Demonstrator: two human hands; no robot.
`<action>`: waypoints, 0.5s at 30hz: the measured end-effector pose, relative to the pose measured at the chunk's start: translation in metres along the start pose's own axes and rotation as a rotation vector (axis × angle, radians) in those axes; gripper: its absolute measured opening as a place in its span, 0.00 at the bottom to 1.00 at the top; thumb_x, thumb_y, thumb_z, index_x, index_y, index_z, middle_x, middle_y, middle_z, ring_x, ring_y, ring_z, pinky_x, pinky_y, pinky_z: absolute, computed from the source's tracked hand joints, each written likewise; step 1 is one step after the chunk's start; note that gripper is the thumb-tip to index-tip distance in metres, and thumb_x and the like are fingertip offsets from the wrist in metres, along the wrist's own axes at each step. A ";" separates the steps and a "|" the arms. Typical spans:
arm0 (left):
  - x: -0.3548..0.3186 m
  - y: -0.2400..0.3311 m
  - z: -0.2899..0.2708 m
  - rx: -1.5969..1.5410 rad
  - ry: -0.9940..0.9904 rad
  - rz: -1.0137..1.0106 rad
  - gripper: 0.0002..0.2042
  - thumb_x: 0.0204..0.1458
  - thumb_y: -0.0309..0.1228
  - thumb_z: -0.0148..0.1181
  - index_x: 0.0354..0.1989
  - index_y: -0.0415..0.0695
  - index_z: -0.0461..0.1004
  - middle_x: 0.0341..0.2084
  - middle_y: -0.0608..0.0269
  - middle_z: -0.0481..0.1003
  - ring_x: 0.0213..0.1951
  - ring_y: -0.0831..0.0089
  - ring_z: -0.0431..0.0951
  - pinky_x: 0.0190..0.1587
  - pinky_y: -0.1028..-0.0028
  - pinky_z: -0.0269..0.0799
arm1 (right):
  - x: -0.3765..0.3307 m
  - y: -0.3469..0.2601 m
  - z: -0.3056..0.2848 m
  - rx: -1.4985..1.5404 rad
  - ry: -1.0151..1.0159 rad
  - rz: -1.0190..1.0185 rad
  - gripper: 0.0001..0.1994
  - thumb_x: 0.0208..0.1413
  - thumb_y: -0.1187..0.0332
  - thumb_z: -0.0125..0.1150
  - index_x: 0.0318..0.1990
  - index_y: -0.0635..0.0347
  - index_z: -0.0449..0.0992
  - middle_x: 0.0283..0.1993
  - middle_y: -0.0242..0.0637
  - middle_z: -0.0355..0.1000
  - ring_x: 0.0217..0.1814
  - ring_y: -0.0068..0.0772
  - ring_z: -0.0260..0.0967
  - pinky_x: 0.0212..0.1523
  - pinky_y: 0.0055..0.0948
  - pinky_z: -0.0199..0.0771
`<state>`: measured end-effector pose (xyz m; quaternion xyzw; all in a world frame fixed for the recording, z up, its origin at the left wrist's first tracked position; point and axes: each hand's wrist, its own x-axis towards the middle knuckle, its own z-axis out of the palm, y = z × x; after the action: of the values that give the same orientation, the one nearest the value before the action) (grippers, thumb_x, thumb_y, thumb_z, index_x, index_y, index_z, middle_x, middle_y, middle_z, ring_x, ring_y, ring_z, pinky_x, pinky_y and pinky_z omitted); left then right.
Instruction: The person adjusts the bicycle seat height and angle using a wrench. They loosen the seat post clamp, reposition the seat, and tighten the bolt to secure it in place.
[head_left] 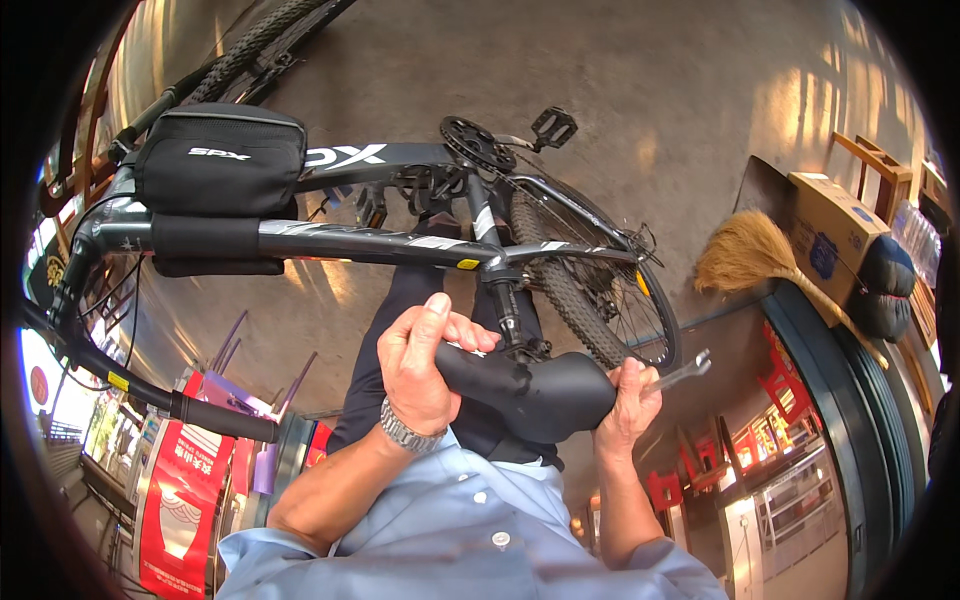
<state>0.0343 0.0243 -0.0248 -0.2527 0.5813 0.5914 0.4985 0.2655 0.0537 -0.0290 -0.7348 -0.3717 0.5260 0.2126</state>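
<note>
A dark grey bicycle (400,245) stands in front of me, its black saddle (540,390) closest to me. My left hand (425,360) grips the narrow nose of the saddle. My right hand (628,400) is at the wide rear end of the saddle and holds a silver open-ended wrench (685,372) that points up to the right. The seat post (505,305) rises between my hands. A black frame bag (220,158) is strapped to the top tube near the handlebar (120,375).
The rear wheel (600,290) and the crank with its pedal (553,125) lie beyond the saddle. A straw broom (745,250), a cardboard box (835,230) and a wooden chair (880,165) stand at the right. A red banner (185,500) is at the lower left.
</note>
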 end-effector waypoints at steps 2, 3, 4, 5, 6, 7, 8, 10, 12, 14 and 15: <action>0.002 0.000 -0.003 -0.023 -0.002 -0.023 0.17 0.64 0.33 0.53 0.22 0.39 0.69 0.17 0.56 0.72 0.23 0.64 0.76 0.36 0.60 0.79 | -0.001 0.000 0.002 -0.005 0.005 -0.042 0.17 0.68 0.69 0.55 0.24 0.59 0.62 0.23 0.31 0.67 0.25 0.19 0.60 0.30 0.23 0.62; 0.004 0.001 -0.004 -0.028 -0.008 -0.026 0.17 0.64 0.33 0.53 0.22 0.39 0.69 0.17 0.56 0.72 0.23 0.64 0.76 0.36 0.60 0.79 | -0.005 -0.002 0.005 -0.030 0.022 -0.074 0.17 0.67 0.69 0.55 0.24 0.59 0.61 0.23 0.31 0.66 0.25 0.19 0.60 0.30 0.23 0.62; 0.005 0.001 -0.004 -0.032 -0.014 -0.029 0.17 0.64 0.34 0.53 0.22 0.39 0.69 0.17 0.56 0.72 0.23 0.63 0.76 0.36 0.60 0.79 | -0.007 -0.006 0.009 -0.055 0.039 -0.107 0.17 0.67 0.70 0.55 0.24 0.59 0.61 0.23 0.31 0.66 0.25 0.19 0.59 0.30 0.23 0.62; 0.005 -0.001 -0.004 -0.023 -0.049 -0.008 0.17 0.64 0.33 0.53 0.22 0.39 0.68 0.17 0.56 0.71 0.23 0.63 0.76 0.36 0.59 0.78 | -0.007 -0.013 0.011 -0.091 0.079 -0.051 0.18 0.67 0.71 0.55 0.23 0.58 0.59 0.22 0.30 0.64 0.25 0.19 0.58 0.29 0.23 0.61; 0.003 -0.001 -0.003 -0.024 -0.033 -0.006 0.17 0.64 0.33 0.53 0.22 0.39 0.68 0.17 0.55 0.71 0.23 0.63 0.76 0.36 0.59 0.78 | -0.005 -0.010 0.009 -0.068 0.059 -0.019 0.18 0.67 0.71 0.54 0.23 0.58 0.59 0.22 0.30 0.64 0.24 0.19 0.58 0.29 0.23 0.61; 0.002 0.000 -0.003 -0.025 -0.017 -0.004 0.17 0.64 0.33 0.53 0.22 0.39 0.68 0.17 0.55 0.72 0.23 0.63 0.76 0.36 0.59 0.78 | -0.002 -0.004 0.005 -0.044 0.040 0.014 0.18 0.67 0.71 0.54 0.22 0.58 0.59 0.22 0.29 0.63 0.24 0.18 0.57 0.29 0.23 0.61; 0.002 -0.001 -0.001 -0.029 -0.009 -0.002 0.17 0.65 0.33 0.53 0.22 0.39 0.68 0.17 0.55 0.72 0.23 0.63 0.76 0.36 0.59 0.78 | 0.001 -0.003 0.003 -0.021 0.025 0.039 0.18 0.67 0.71 0.54 0.22 0.58 0.59 0.21 0.29 0.63 0.24 0.18 0.57 0.29 0.24 0.60; 0.001 -0.002 -0.002 -0.005 -0.026 0.015 0.17 0.65 0.33 0.52 0.22 0.39 0.69 0.18 0.55 0.73 0.23 0.63 0.76 0.37 0.60 0.78 | 0.001 -0.002 0.004 -0.014 0.050 -0.004 0.18 0.67 0.71 0.54 0.22 0.57 0.59 0.21 0.28 0.61 0.24 0.18 0.55 0.28 0.24 0.59; -0.003 -0.003 -0.002 0.024 -0.036 0.035 0.17 0.65 0.33 0.52 0.23 0.38 0.69 0.19 0.55 0.73 0.24 0.63 0.76 0.38 0.62 0.78 | -0.002 -0.002 0.003 0.033 0.061 0.023 0.19 0.67 0.71 0.54 0.22 0.57 0.59 0.21 0.28 0.61 0.24 0.17 0.55 0.28 0.23 0.58; -0.003 -0.010 -0.012 0.073 -0.073 0.058 0.14 0.66 0.37 0.52 0.36 0.36 0.72 0.28 0.53 0.77 0.33 0.65 0.79 0.45 0.68 0.75 | 0.003 -0.003 0.003 -0.010 0.042 -0.004 0.19 0.67 0.69 0.56 0.22 0.56 0.59 0.21 0.26 0.61 0.24 0.17 0.54 0.28 0.23 0.58; -0.004 -0.016 -0.013 0.026 -0.070 0.089 0.14 0.66 0.38 0.53 0.43 0.37 0.70 0.33 0.53 0.77 0.38 0.66 0.78 0.48 0.68 0.73 | 0.004 -0.002 0.003 -0.010 0.046 0.008 0.19 0.67 0.67 0.56 0.22 0.56 0.60 0.21 0.26 0.61 0.24 0.17 0.54 0.28 0.23 0.58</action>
<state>0.0464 0.0077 -0.0309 -0.1991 0.5817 0.6138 0.4952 0.2624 0.0576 -0.0308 -0.7491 -0.3666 0.5080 0.2153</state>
